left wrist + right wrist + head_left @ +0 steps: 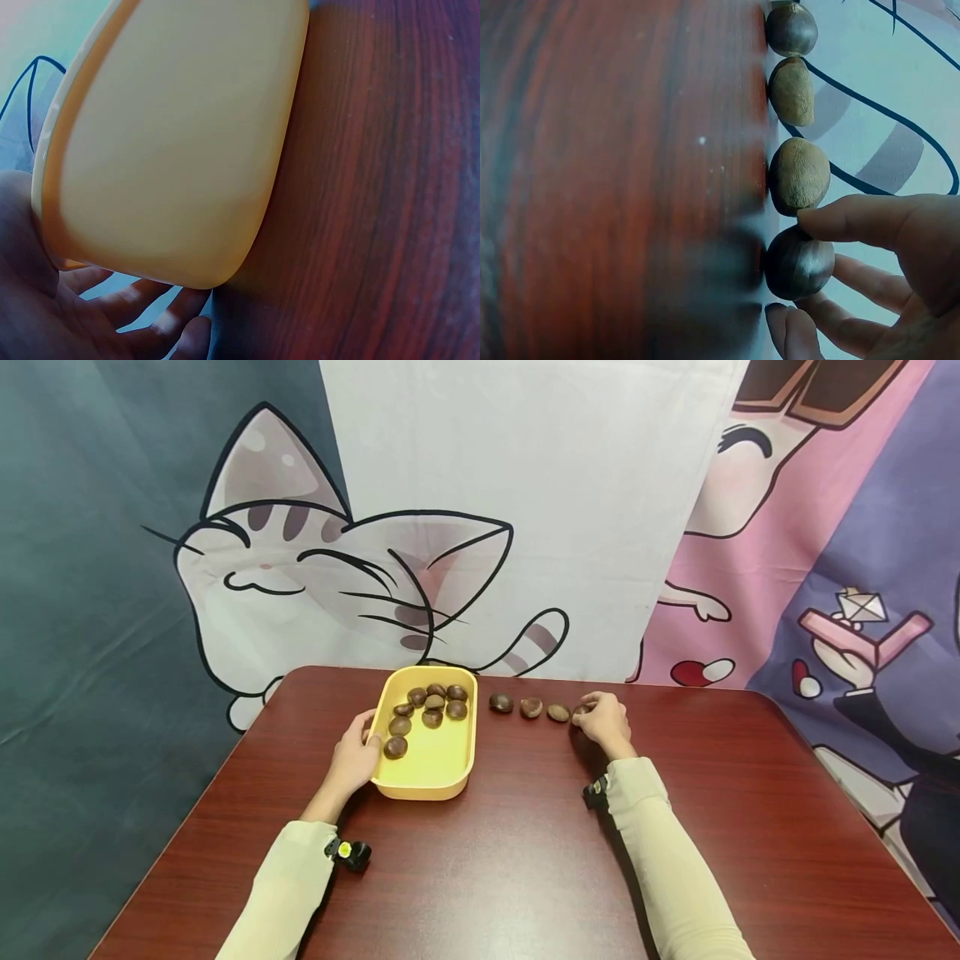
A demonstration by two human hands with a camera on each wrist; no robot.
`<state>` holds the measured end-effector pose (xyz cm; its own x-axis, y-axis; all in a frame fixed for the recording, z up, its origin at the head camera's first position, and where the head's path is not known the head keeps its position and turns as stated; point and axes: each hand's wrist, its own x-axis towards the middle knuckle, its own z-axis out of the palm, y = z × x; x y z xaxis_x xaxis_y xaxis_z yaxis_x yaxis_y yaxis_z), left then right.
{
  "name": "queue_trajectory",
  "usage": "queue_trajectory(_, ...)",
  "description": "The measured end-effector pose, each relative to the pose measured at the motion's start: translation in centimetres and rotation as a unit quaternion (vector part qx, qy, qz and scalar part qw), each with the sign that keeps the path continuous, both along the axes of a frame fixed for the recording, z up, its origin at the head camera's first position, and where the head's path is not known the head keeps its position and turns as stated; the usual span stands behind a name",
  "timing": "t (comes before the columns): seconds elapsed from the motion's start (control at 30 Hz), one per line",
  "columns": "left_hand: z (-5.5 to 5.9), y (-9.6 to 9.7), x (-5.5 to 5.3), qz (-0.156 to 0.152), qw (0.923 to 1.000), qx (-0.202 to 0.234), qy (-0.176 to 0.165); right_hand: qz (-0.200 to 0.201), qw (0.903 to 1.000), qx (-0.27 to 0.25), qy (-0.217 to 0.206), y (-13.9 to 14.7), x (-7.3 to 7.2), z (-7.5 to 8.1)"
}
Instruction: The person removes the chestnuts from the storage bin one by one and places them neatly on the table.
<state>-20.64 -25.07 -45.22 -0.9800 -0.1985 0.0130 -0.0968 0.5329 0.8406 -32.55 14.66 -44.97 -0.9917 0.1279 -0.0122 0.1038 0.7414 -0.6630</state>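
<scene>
My left hand (354, 760) grips the left side of a yellow plastic tub (433, 764), its thumb at the rim. In the left wrist view the fingers (154, 322) curl along the outside of the tub's wall. Several brown chestnuts (396, 747) lie inside, mostly toward the far and left parts. To the right of the tub, my right hand (606, 720) pinches a dark, glossy chestnut (801, 262) between thumb and fingers, with the nut right at the tabletop. It is the right end of a row, beside a chestnut (558, 713) with its pale, rough side showing.
Two more chestnuts, one dark (501, 702) and one partly pale (531, 707), continue the row toward the tub. The reddish-brown wooden table (517, 860) ends just behind the row. A cartoon cat cloth (450, 443) hangs behind the far edge.
</scene>
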Motion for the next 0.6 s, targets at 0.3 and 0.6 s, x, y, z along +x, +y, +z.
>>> queue_trajectory(0.3,0.2,0.0,0.0,-0.002,1.0000,0.003,0.002,0.009,0.9985,0.033,0.042,-0.6,0.5,1.2)
queue_trajectory(0.6,0.1,-0.1,0.0,-0.003,1.0000,0.001,0.004,0.042,0.9959,0.021,0.077,-3.6,0.8,2.1)
